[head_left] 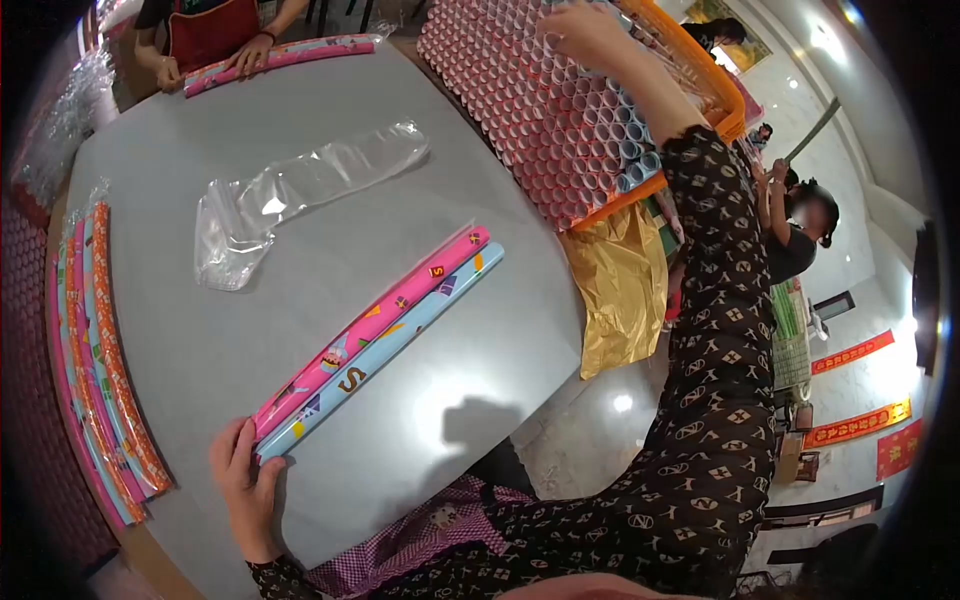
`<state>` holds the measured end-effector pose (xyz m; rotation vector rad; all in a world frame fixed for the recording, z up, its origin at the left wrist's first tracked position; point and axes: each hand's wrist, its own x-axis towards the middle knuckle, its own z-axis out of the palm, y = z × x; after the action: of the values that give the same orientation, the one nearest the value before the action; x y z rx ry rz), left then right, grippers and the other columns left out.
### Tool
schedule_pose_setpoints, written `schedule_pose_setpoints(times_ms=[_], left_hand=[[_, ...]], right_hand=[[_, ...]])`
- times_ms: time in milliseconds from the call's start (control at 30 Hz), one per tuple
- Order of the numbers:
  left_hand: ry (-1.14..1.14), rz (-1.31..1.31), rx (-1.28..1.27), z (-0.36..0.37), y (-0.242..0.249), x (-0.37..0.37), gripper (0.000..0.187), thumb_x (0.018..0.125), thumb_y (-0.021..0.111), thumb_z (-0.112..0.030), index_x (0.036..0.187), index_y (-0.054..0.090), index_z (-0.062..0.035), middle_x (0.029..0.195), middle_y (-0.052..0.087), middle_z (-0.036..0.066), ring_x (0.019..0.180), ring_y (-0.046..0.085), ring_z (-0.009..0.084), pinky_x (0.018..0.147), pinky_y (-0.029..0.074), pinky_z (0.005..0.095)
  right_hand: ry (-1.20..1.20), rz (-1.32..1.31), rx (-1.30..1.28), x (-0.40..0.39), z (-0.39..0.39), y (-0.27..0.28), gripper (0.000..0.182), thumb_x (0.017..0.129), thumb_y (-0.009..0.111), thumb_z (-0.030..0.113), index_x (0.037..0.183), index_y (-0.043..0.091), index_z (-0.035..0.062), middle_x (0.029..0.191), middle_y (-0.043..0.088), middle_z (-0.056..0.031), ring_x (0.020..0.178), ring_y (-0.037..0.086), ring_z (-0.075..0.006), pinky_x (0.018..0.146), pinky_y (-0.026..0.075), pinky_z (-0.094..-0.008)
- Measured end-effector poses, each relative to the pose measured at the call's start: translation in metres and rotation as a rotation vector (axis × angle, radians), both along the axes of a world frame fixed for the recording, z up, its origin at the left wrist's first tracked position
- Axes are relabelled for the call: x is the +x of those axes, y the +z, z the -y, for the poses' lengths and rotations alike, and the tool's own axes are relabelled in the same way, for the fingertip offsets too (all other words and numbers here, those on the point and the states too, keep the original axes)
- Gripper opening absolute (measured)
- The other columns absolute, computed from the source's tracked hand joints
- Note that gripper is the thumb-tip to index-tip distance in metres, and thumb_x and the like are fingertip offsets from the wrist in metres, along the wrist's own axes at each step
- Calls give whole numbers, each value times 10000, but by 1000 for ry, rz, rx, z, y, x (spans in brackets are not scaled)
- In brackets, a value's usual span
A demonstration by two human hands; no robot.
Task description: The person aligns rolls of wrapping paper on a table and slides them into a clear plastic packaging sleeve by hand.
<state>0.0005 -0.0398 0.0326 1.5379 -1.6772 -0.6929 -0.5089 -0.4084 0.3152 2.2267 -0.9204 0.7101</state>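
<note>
On the grey table [350,510] lie a pink roll [375,318] and a light blue roll [400,335], side by side and slanting up to the right. My left hand [246,478] grips their lower left ends, its thumb at the blue roll and its fingers at the pink one. My right hand [585,38] is stretched out over the upper part of a large stack of rolls [540,120], whose round ends face the table. Its fingers are slightly blurred, and whether they touch a roll cannot be made out. A clear plastic bag [310,180] lies flat beyond the two rolls.
Wrapped rolls [105,350] line the table's left edge. Across the table, a person's hands [250,55] hold pink and blue rolls [290,62]. An orange crate [735,95] surrounds the stack; gold wrapping [620,290] hangs below it. More people are at the right.
</note>
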Motion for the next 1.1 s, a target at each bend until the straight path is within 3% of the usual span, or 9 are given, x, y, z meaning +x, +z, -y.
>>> schedule_pose_setpoints(times_ms=[67, 100, 133, 200, 300, 433, 533, 933, 1100], left_hand=[[-44, 21, -55, 2, -2, 1, 623, 847, 691, -461, 1268, 594, -12, 1271, 575, 142, 1175, 499, 329, 1005, 400, 429], [-46, 19, -56, 3, -1, 1, 623, 847, 691, -461, 1268, 594, -12, 1271, 575, 142, 1175, 499, 329, 1005, 400, 429], [-50, 28, -47, 3, 1, 1, 615, 846, 695, -450, 1268, 594, -13, 1275, 573, 140, 1176, 500, 332, 1013, 391, 431], [-53, 39, -38, 3, 1, 1, 608, 845, 699, -438, 1268, 594, -15, 1279, 571, 138, 1177, 500, 335, 1022, 383, 433], [-31, 57, -50, 2, -4, 4, 604, 835, 709, -422, 1267, 595, -15, 1280, 572, 134, 1187, 497, 338, 1034, 369, 438], [-71, 71, -63, 3, -10, 9, 614, 825, 720, -410, 1283, 585, -24, 1284, 571, 132, 1195, 496, 335, 1022, 384, 434], [-77, 83, -69, 3, -10, 9, 619, 822, 727, -405, 1290, 581, -29, 1284, 571, 132, 1189, 498, 332, 1015, 393, 430], [-66, 92, -55, 3, -8, 6, 645, 828, 703, -458, 1295, 581, -30, 1272, 574, 129, 1185, 494, 319, 1011, 393, 425], [-40, 89, -36, 2, -6, 7, 638, 826, 708, -447, 1289, 584, -25, 1271, 575, 128, 1186, 494, 319, 1023, 381, 428]], right_hand=[[-933, -657, 386, 41, -49, 52, 170, 826, 617, 170, 939, 737, 130, 1042, 717, -104, 910, 673, -277, 753, 520, -420], [-609, -351, 394, -26, -23, 49, 202, 834, 606, 141, 1004, 655, 42, 1029, 691, -173, 899, 670, -311, 728, 522, -443], [-610, -351, 393, -54, -21, 47, 202, 834, 606, 141, 1004, 655, 42, 1029, 691, -173, 899, 670, -311, 728, 522, -443], [-639, -264, 333, -80, -21, 42, 425, 822, 704, 247, 1240, 668, 184, 1072, 676, -77, 1056, 608, -283, 915, 457, -423], [-607, -421, 231, -93, -19, 27, 595, 813, 722, 301, 1378, 554, 218, 1122, 673, -95, 1060, 620, -309, 911, 477, -448], [-535, -351, 149, -95, -16, 10, 614, 804, 727, 327, 1379, 551, 203, 1111, 669, -124, 1043, 624, -323, 923, 474, -442], [-591, -301, 313, -82, -15, 4, 593, 800, 718, 360, 1357, 566, 224, 1223, 656, -118, 1172, 581, -334, 991, 444, -459], [-576, -297, -49, -75, -25, -31, 621, 791, 764, 261, 1355, 523, 169, 1185, 645, -94, 1186, 553, -288, 1002, 386, -449], [-830, -442, -73, -77, -20, -31, 668, 786, 770, 282, 1375, 488, 139, 1222, 636, -89, 1209, 538, -284, 1018, 391, -449]])
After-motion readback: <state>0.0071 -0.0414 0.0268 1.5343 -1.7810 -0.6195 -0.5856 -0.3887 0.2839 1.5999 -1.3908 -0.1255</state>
